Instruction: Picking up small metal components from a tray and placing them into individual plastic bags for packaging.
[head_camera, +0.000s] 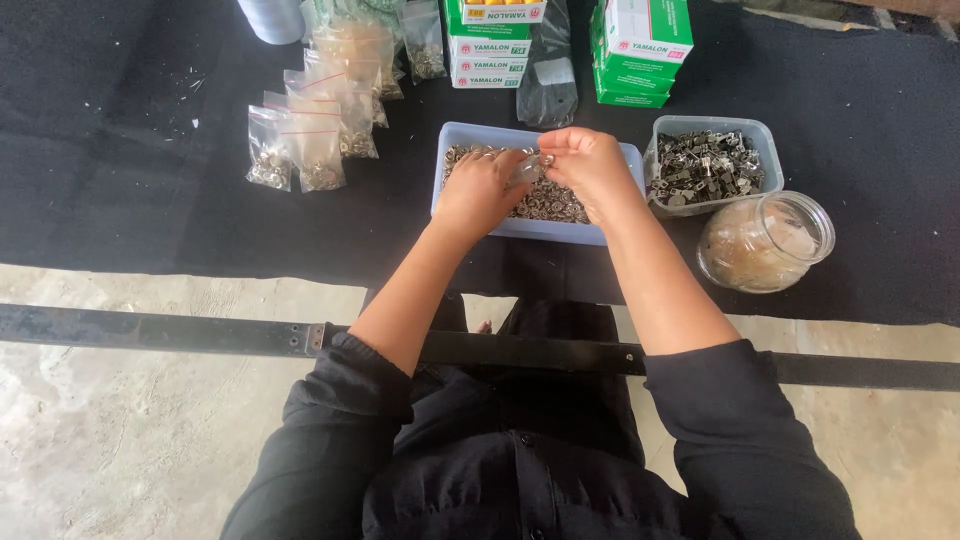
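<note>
- Head view: both hands meet over a pale blue rectangular plastic tub (455, 140) filled with small round metal fasteners (555, 205).
- The left hand (480, 190) and right hand (585, 165) pinch a small clear plastic bag (525, 170) between them, fingers (560, 140) closed on its upper edge; the bag hangs just above the fasteners.
- Right of the fingers sit a clear plastic tub of grey metal clips (710, 165) and a round glass jar (765, 240).
- Left of them lie filled small clear bags (310, 140); beyond, green and white cardboard boxes (640, 50).
- Everything rests on a black cloth-covered desk (120, 150); nearer the body runs a black metal bar (150, 330) over a pale concrete floor (120, 450).
</note>
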